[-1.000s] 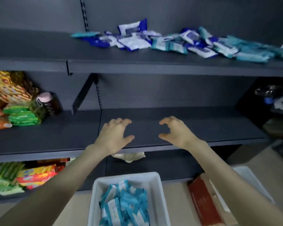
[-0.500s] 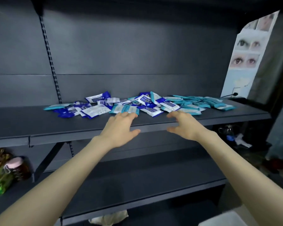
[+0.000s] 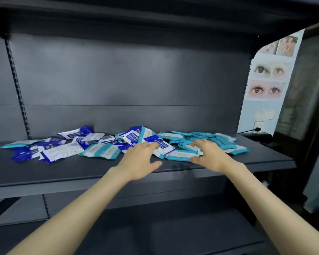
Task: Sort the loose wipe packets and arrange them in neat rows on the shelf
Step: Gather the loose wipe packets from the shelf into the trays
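Many flat glossy packets [image 3: 99, 151], strewn along matte dark shelf [image 3: 63, 174], left hand [image 3: 140, 161], right hand [image 3: 209, 156], both spread, empty

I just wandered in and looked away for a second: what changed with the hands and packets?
Both hands rose from the lower shelf and reached forward: the left hand and right hand are now over the front of the packets on the upper shelf, gripping nothing. The packets lie in the same loose heap.
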`<state>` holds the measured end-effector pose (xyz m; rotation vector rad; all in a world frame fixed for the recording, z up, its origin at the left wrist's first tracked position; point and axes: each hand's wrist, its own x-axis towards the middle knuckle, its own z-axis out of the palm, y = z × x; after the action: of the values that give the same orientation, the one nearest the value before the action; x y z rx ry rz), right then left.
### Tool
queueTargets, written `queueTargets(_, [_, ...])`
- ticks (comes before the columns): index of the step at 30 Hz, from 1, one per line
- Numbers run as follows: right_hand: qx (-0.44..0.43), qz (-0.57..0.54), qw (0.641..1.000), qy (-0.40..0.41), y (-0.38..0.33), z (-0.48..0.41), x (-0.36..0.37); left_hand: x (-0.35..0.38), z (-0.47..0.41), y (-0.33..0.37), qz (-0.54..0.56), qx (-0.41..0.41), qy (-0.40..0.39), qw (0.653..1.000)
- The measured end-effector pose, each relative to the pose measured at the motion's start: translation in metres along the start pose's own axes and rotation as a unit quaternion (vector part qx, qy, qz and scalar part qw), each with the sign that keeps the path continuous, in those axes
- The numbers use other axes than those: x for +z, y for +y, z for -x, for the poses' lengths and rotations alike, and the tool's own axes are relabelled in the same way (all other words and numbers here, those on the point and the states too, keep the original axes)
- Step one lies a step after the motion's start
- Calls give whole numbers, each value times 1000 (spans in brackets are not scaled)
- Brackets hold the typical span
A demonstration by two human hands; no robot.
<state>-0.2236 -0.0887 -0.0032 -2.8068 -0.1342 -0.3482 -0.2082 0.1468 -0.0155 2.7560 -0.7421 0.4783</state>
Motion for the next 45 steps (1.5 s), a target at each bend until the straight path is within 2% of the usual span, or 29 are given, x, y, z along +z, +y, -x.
queueTargets(11, [41,-3,999,13,114,-108,10,75,-159,5,18,29,-24,999])
queueTargets(20, [90,-24,996,0,178,-184,24,126,-258,-5,50,14,-67,996])
queueTargets(30, [116,-96,986,-70,213,-251,54,167,-323,-17,68,-67,-122,988])
queueTargets(33, [118,-112,983,-87,218,-266,59,179,-333,-18,16,-85,-138,987])
queueTargets(35, [117,-107,984,-85,221,-273,64,183,-334,-19,13,-99,-134,986])
queueTargets(42, [126,-109,985,-40,221,-283,71,179,-329,-31,146,-113,-37,982])
queueTargets(45, [132,-133,981,-47,220,-285,71,181,-328,-33,151,-119,-34,981])
